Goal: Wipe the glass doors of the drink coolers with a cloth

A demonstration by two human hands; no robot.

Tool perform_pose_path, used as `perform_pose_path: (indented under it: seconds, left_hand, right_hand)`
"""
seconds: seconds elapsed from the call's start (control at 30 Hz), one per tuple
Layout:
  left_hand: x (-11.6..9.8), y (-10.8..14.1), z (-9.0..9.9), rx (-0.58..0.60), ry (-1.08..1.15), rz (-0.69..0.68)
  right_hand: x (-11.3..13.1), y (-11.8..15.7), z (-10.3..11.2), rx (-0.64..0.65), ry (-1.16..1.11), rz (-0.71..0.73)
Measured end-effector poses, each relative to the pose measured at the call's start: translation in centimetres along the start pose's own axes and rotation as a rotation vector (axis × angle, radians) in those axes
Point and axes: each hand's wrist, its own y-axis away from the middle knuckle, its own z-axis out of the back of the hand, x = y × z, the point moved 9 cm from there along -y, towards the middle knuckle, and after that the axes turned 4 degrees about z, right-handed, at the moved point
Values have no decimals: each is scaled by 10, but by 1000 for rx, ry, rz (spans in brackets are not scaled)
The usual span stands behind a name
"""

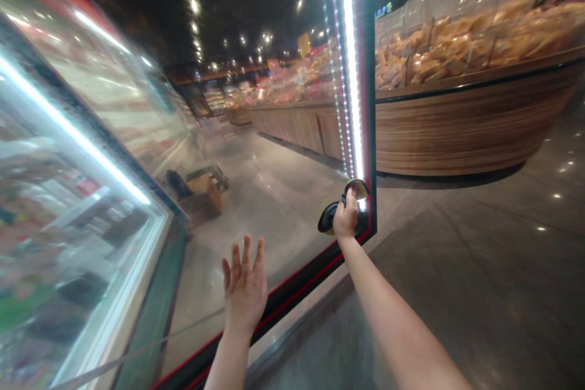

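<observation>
In the middle of the view is a glass door (283,207) with a dark frame and a thin red line along its edge. My right hand (346,216) is closed around the handle of what looks like a black double suction cup (327,219), close to the door's lower right corner. One of its round cups lies left of my fist, the other above it. My left hand (245,292) is spread flat with the fingers up, against or just before the glass near the lower frame; exact contact cannot be made out.
At the left stands a lit display cabinet (141,244) with blurred goods inside. A cardboard box (205,195) sits on the floor beyond the glass. Wood-panelled counters (457,134) piled with packaged food run along the right. A bright light strip (351,61) shows along the door's side.
</observation>
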Motion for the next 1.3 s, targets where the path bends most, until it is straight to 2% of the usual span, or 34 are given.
perform_pose_path:
  seconds: [0.07, 0.17, 0.23, 0.3, 0.4, 0.6, 0.7, 0.77, 0.87, 0.97, 1.03, 1.1, 1.23, 1.3]
  left_hand:
    - [-1, -1, -1, -7, 3, 14]
    - [-4, -1, 2, -21, 3, 16]
    - [-4, -1, 4, -33, 2, 10]
    - [-1, 0, 4, -40, 5, 4]
    - [3, 3, 3, -43, 3, -8]
    - [2, 9, 0, -26, -18, -13]
    - [2, 13, -1, 12, -25, -12]
    - [4, 14, 1, 24, -29, -9]
    - [7, 15, 3, 19, -35, -20]
    - [9, 16, 3, 12, -37, -42]
    - [10, 16, 0, 22, -35, -48]
    - [10, 16, -3, 39, -31, -46]
    - [8, 18, -3, 53, -28, -45]
    - [6, 18, -1, 50, -36, -52]
  right_hand:
    - [34, -28, 7, -57, -1, 96]
    - [88, -87, 17, -152, 40, 270]
    - [103, -120, 13, -135, 121, 288]
    - [96, -133, 6, -99, 206, 252]
    - [56, -111, 0, -91, 274, 162]
    - [-57, -3, 6, -104, 124, -98]
    - [-86, 31, 9, -139, 105, -204]
    - [-86, 35, 4, -163, 99, -246]
    - [-56, 18, -14, -166, 87, -229]
    - [-7, -4, -32, -69, 40, -26]
    - [10, -3, -36, 5, 17, 102]
    - [-4, 12, -28, 11, 26, 76]
    - [-62, 58, -9, -105, 51, -155]
    - [-69, 69, -12, -149, 44, -213]
